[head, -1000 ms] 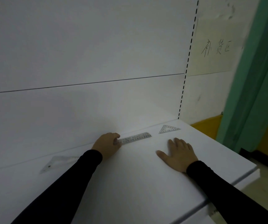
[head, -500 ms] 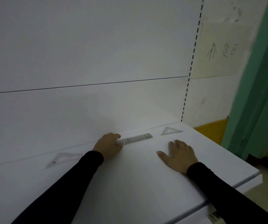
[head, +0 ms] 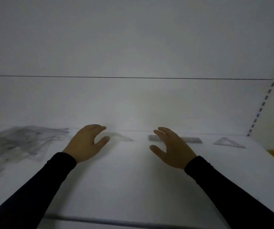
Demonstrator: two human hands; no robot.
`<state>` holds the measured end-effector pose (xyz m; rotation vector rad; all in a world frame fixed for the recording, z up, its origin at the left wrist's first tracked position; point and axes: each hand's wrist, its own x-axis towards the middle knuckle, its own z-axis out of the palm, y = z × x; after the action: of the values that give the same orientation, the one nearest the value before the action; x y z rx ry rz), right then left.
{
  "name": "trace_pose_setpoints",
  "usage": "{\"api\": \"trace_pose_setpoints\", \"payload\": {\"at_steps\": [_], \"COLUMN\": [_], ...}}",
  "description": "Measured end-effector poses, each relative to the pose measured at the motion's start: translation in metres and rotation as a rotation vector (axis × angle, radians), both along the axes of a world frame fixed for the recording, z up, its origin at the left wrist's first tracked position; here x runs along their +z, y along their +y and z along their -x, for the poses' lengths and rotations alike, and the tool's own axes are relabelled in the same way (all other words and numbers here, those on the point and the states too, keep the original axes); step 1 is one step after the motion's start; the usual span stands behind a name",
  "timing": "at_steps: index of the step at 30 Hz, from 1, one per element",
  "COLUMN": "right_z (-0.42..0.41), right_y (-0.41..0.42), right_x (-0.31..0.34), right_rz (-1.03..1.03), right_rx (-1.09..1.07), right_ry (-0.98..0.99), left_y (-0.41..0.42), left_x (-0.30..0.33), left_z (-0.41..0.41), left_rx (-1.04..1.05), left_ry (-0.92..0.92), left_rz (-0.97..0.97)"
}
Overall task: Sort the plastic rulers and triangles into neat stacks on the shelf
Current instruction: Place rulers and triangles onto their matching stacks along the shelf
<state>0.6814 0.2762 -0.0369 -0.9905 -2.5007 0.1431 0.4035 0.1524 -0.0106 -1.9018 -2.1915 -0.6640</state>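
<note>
Both hands over the white shelf (head: 133, 187), palms down, black sleeves to the wrists. Left hand (head: 86, 142): fingers loosely curved w/ thumb spread, a gap between them, holding nothing. It sits just left of a clear triangle (head: 122, 137) lying flat near the back wall; can't tell if the fingertips touch it, frame is blurred there. Right hand (head: 172, 147): fingers relaxed and a bit spread, thumb out to the left, nothing in its grasp. It covers the middle of a ruler (head: 192, 140) that lies flat along the back edge; the ruler's ends show on both sides of the hand. Whether the hand touches the ruler, can't tell. Second triangle (head: 228, 142) lies flat further right, apart from the ruler, near the shelf's right end. Far left: a loose, messy pile of clear plastic pieces (head: 17, 144), overlapping, too blurred to tell rulers from triangles. Slotted upright (head: 267, 96) at the right of the back panel.
</note>
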Motion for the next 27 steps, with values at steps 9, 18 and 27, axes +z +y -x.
{"api": "trace_pose_setpoints", "payload": {"at_steps": [9,18,27], "right_z": [0.12,0.253,0.371], "right_y": [-0.064,-0.149,-0.21], "right_x": [0.007,0.005,0.002], "right_rz": [-0.009,0.006,0.066], "right_rx": [0.274,0.345,0.31], "right_ry": [0.04,0.033,0.022], "left_y": [-0.141,-0.246,-0.301], "left_x": [0.005,-0.003,-0.02], "left_z": [0.081,0.188,0.293], "left_rx": [0.307,0.354,0.342], "left_ry": [-0.001,-0.035,-0.062], "left_rz": [-0.011,-0.046,0.032]}}
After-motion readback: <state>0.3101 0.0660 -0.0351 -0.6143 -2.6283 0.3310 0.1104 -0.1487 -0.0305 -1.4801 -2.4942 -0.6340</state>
